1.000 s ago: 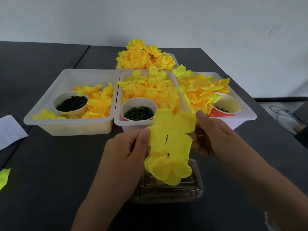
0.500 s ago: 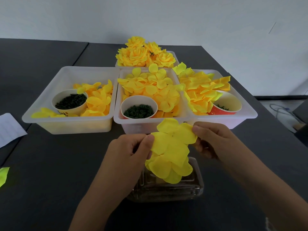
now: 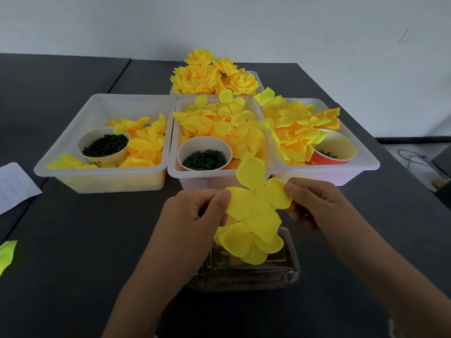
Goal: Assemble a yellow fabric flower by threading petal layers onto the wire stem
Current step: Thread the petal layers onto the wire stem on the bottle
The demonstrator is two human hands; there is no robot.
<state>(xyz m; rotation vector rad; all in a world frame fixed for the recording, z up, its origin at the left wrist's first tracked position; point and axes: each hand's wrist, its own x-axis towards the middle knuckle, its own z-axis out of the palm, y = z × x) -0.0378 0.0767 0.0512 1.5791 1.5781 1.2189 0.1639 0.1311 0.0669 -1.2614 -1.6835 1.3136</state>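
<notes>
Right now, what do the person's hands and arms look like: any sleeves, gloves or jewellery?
Both are bare: the left hand and right hand wear no gloves, and no rings, watch or bracelet show. Both forearms are uncovered to the frame edge; no sleeve is visible.

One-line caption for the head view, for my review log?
Both hands pinch yellow petal layers above a clear tray, before three petal bins.

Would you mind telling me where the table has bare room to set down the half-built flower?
Bare dark table lies left of the left hand, between the left bin, the paper sheet and a stray petal. More lies right of the right hand. It is crowded ahead, where bins sit edge to edge, and under the flower, over the clear box.
</notes>
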